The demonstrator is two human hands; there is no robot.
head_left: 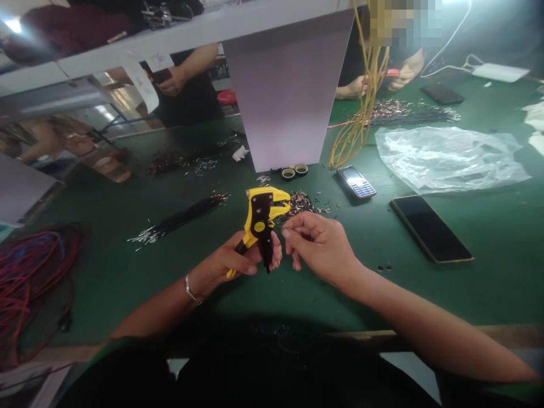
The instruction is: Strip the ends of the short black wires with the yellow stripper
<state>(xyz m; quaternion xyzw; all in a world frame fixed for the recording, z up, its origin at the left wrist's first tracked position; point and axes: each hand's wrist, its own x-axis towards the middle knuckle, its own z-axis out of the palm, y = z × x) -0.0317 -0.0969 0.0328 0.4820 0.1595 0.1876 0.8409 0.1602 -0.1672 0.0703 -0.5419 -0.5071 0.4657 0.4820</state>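
Note:
My left hand (236, 258) is wrapped round the handles of a yellow and black wire stripper (259, 218), held upright with its jaws pointing right. Just right of the tool, my right hand (321, 243) is closed in a pinch, fingertips close to the jaws. Whatever lies in that pinch is too small to make out. Behind the jaws is a pile of short black pieces with coppery ends (301, 204), partly hidden by the stripper and my right hand. A bundle of black wires (182, 218) with bared ends lies to the left on the green table (340, 306).
Red and blue cables (34, 277) are coiled at far left. On the right lie a smartphone (431, 226), a keypad phone (356, 181) and a clear plastic bag (450, 156). Yellow wires (361, 113) hang beside a pale upright panel (289, 90). Other people's hands (406, 73) work beyond.

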